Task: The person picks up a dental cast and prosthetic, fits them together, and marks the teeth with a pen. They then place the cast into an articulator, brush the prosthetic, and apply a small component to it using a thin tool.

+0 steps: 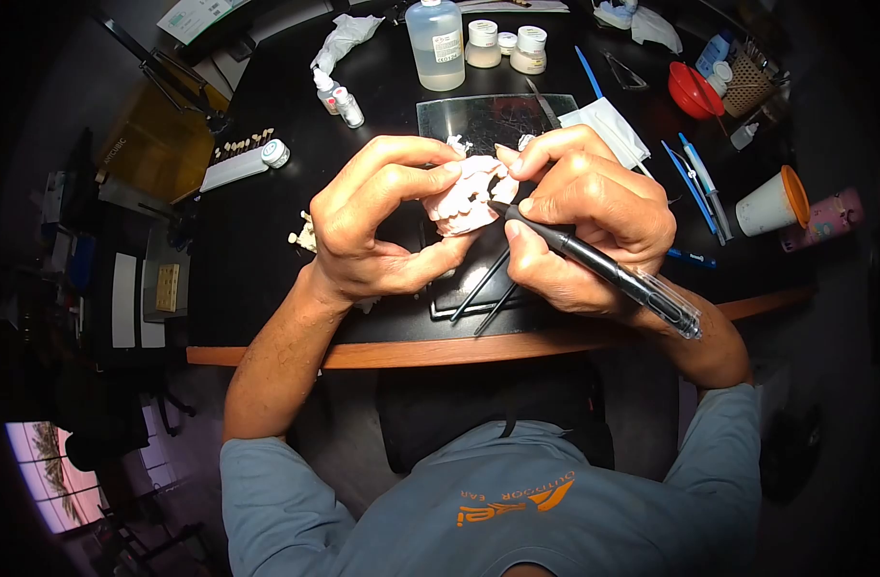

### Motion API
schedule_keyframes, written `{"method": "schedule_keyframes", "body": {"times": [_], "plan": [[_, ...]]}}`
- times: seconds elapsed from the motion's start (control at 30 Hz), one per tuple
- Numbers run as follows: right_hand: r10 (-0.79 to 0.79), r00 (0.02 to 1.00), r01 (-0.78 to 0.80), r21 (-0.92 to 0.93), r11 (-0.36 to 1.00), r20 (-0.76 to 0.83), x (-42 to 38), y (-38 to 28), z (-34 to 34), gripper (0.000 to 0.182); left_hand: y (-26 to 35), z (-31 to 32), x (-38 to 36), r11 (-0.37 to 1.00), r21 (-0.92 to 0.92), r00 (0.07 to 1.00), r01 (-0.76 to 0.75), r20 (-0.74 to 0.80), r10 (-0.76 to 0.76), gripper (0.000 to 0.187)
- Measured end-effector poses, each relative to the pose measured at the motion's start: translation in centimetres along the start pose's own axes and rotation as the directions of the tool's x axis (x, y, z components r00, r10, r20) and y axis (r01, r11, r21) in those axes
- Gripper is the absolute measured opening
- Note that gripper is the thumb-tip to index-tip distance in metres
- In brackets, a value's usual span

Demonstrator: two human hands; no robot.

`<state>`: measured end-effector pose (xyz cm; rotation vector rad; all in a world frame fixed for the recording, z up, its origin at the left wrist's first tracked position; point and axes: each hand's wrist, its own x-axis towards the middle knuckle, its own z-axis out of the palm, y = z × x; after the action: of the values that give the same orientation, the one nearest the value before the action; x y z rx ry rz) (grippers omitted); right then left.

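A pale pink dental cast (459, 204) is held up over the front part of the black table. My left hand (368, 221) grips it from the left, fingers on its top and thumb along the lower edge. Pinched in my right hand (598, 212) is a black pen (594, 255) with a clear rear end. The pen's dark tip meets the cast near a gap in its right side. My right fingertips sit close by the upper right of the cast. Beneath the hands lie two thin dark rods (480, 288), partly hidden.
Behind the hands are a glass plate (440, 115), a liquid bottle (435, 48) and lidded jars (483, 46). Blue-handled tools (704, 178), an orange-rimmed cup (768, 205) and a red bowl (692, 91) stand right. Small dropper bottles (346, 106) are at left. A wooden edge (411, 355) borders the table's front.
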<state>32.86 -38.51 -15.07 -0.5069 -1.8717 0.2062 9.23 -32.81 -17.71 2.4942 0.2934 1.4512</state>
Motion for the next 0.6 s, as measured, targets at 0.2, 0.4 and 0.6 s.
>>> {"method": "schedule_keyframes", "body": {"times": [0.2, 0.4, 0.6], "plan": [[0.007, 1.0, -0.007, 0.004, 1.0, -0.004, -0.11, 0.06, 0.15, 0.015, -0.16, 0.29, 0.5, 0.999, 0.011, 0.997, -0.052, -0.06, 0.053, 0.043], [0.006, 1.0, -0.006, 0.004, 1.0, 0.007, -0.37, 0.3, 0.28, 0.015, 0.08, 0.25, 0.65, 0.998, 0.038, 0.998, -0.042, -0.051, 0.044, 0.041], [0.007, 1.0, -0.007, 0.001, 1.0, 0.005, -0.27, 0.17, 0.39, 0.015, 0.06, 0.27, 0.66, 0.997, 0.054, 0.997, -0.049, -0.054, 0.052, 0.04]]}}
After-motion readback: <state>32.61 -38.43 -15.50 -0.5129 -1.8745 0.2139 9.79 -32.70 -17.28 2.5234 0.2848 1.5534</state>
